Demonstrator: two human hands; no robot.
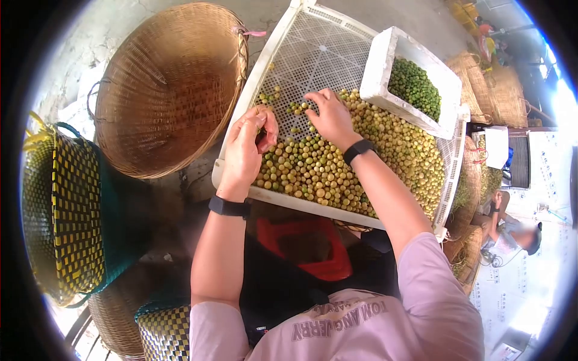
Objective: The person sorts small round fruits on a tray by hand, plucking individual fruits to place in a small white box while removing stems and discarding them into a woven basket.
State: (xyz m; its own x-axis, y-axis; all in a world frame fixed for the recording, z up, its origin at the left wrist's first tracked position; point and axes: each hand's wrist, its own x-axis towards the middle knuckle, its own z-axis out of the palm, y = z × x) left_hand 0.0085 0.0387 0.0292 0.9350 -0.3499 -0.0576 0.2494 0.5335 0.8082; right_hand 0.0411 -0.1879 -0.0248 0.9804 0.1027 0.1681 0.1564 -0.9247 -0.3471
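A white perforated tray (313,36) holds many round yellow-green fruits (313,174), spread mostly over its near and right parts. Above its left side, my left hand (250,135) is closed around small fruits, partly hidden by the fingers. My right hand (330,117) is over the middle of the tray, fingers apart, beside a few loose fruits, with nothing visible in its grasp. On the tray's far right corner rests a white foam box (376,66) with small dark green fruits (414,87) inside.
A large wicker basket (174,90) stands left of the tray. Yellow-and-black woven baskets (75,210) are at the far left and lower left. Below the tray is a red stool (328,265). Another person (512,234) sits at the right, near more baskets (472,174).
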